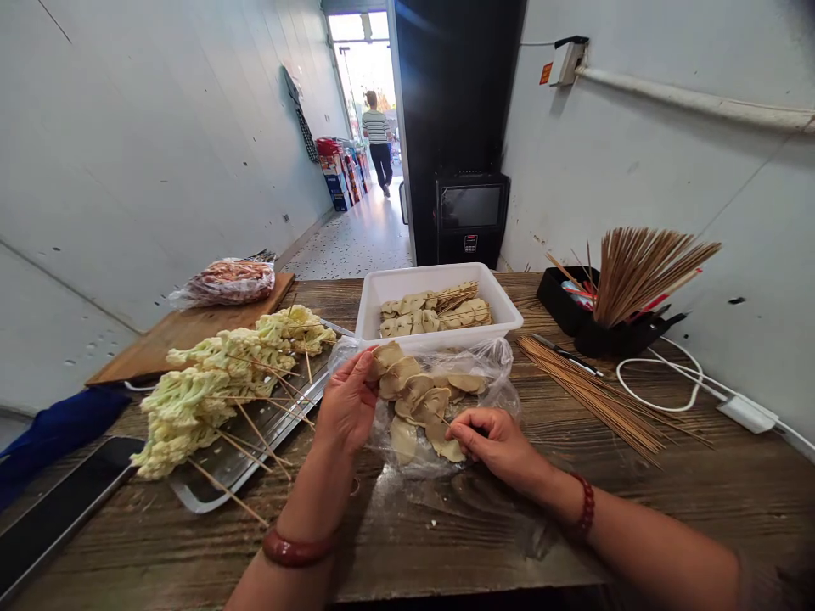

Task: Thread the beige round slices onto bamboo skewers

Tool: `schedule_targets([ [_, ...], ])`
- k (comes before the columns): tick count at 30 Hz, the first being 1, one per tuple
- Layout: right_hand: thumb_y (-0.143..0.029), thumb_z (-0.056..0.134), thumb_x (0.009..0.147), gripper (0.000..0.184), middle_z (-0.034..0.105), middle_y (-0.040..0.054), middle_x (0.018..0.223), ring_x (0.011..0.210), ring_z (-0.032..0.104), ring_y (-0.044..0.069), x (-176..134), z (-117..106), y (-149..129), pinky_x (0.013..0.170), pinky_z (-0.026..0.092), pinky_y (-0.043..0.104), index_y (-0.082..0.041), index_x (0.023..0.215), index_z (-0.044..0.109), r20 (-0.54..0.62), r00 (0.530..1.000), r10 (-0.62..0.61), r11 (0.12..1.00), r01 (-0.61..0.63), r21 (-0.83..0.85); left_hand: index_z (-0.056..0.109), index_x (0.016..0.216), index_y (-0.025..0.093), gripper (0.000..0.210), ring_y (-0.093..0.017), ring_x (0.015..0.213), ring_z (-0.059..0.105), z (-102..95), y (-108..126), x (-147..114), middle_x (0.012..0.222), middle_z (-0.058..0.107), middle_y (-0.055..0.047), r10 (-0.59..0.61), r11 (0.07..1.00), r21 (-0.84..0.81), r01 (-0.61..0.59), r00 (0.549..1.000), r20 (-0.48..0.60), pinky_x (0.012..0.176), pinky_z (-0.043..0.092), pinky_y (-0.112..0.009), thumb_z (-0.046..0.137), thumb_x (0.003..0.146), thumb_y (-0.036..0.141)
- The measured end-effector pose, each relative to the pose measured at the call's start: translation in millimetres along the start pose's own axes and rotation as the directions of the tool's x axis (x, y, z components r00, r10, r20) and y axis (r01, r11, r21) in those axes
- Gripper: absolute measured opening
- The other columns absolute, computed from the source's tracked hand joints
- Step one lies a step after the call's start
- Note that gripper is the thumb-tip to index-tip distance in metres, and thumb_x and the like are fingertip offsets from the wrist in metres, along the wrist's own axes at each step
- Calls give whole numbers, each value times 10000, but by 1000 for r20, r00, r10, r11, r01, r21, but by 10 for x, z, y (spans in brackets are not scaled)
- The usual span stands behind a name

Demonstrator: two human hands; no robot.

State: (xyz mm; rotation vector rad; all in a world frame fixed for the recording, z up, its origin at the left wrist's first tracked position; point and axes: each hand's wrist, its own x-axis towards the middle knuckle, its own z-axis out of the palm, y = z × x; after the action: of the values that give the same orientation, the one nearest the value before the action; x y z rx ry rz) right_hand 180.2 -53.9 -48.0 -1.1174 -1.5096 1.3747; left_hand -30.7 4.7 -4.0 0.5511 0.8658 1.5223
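My left hand [347, 403] pinches the upper end of a row of thin, round, brownish slices [413, 392] that look like potato. They overlap along a line above a clear plastic bag [497, 361]. At the row's lower right, the fingers of my right hand [493, 443] are closed on the end of a thin bamboo skewer [449, 419]; most of its length is hidden by the slices. More loose slices [403, 441] lie on the bag underneath. Just behind the bag stands a white plastic tub [439, 341] with skewered slices [407, 321] inside.
Skewered cauliflower [191, 395] lies on a metal tray [207, 501] to the left, near a phone [60, 505]. A bagged bundle [226, 282] rests on a wooden board [149, 344]. At right are loose skewers [592, 399], a black holder [560, 301] and a white cable [662, 407].
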Motion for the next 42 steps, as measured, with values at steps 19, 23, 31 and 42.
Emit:
schedule_targets([
  [19,-484,618,845,378,513,-25,528,452,401,78,-6,13,32,445,298,209,-134,717,682,2,1000,-1,1000,1,15,727,689,122,166,-97,511,613,51,-46,-7,632,707,-24,-9,999,35,9,1000,5,473,476,-171,861,632,202],
  [23,-481,621,842,371,526,-23,531,448,410,78,-2,19,16,439,308,204,-137,713,679,-7,1000,2,1000,-2,12,732,704,90,230,-105,529,627,57,-78,-13,647,714,-51,-14,999,39,13,1000,5,506,495,-175,889,587,211],
  [31,-396,609,852,293,568,-13,564,474,448,84,7,-2,-33,465,342,205,-131,755,687,15,1000,8,1000,-8,-25,726,700,122,218,-106,550,631,38,-89,8,659,721,-28,19,999,46,-19,1000,-11,518,509,-183,886,594,225],
  [42,-322,580,856,266,560,-4,568,535,466,106,-16,-11,-35,521,353,226,-134,698,681,-28,994,-110,988,106,-111,709,796,135,231,-120,621,660,0,-68,36,743,728,-24,52,999,-1,-52,999,7,567,526,-197,855,655,246],
])
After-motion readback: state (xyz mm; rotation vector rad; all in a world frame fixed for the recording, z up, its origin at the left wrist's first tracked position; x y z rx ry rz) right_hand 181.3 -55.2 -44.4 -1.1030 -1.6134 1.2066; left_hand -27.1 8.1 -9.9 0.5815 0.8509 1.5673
